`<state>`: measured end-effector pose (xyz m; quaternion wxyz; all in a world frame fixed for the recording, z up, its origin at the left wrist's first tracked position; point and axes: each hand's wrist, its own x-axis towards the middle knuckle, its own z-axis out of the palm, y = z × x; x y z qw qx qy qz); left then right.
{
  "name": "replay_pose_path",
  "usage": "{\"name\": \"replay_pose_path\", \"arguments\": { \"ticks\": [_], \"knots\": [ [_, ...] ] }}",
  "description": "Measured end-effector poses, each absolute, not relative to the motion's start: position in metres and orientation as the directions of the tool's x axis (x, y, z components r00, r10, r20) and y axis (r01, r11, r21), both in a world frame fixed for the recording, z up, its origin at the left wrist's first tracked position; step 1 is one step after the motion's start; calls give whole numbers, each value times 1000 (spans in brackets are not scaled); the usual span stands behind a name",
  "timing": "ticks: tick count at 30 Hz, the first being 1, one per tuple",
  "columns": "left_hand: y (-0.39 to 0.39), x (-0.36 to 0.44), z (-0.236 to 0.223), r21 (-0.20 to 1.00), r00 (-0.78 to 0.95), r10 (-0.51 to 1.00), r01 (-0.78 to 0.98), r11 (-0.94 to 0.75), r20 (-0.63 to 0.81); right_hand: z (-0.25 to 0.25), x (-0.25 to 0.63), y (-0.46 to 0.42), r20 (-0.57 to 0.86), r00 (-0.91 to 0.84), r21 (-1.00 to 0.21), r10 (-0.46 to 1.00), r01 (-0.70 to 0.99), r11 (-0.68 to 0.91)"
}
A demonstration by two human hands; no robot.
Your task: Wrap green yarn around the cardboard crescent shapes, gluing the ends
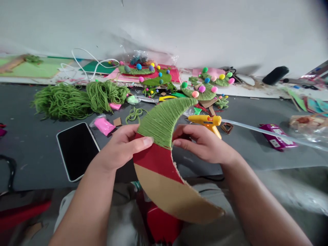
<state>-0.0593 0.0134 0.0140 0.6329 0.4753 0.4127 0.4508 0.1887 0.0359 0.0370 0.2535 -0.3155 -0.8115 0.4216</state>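
Observation:
My left hand (125, 148) is closed on the outer edge of a cardboard crescent (176, 201), its thumb lying across the front. Green yarn (161, 119) is wound tightly over the upper part of the crescent. Below the yarn comes a red band (157, 160), and the lower tip is bare tan cardboard. At the inner edge, where the yarn ends, my right hand (205, 141) has its fingers curled and pinched together. Whatever they hold is hidden. A yellow glue gun (202, 119) lies just behind my right hand.
Loose green yarn bundles (64, 102) lie at the back left, near a black-screened tablet (78, 150) and a pink packet (104, 125). Yarn-wrapped pieces with pompoms (202, 93) sit along the back. A purple packet (275, 136) and a clear tube (256, 129) are at right.

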Motion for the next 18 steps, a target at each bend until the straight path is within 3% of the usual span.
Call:
{"name": "replay_pose_path", "arguments": {
  "ticks": [6,11,14,18],
  "knots": [
    [15,-63,17,971,510,843,-59,230,-169,16,181,41,258,-703,-818,663,207,537],
    [16,-57,28,945,745,586,205,254,-319,15,180,50,216,-767,-793,605,224,567],
    [16,-52,30,917,784,478,317,241,-396,16,178,57,247,-768,-750,591,234,619],
    [20,-44,21,874,738,487,468,129,-467,19,174,62,218,-759,-748,613,274,605]
  ]
}}
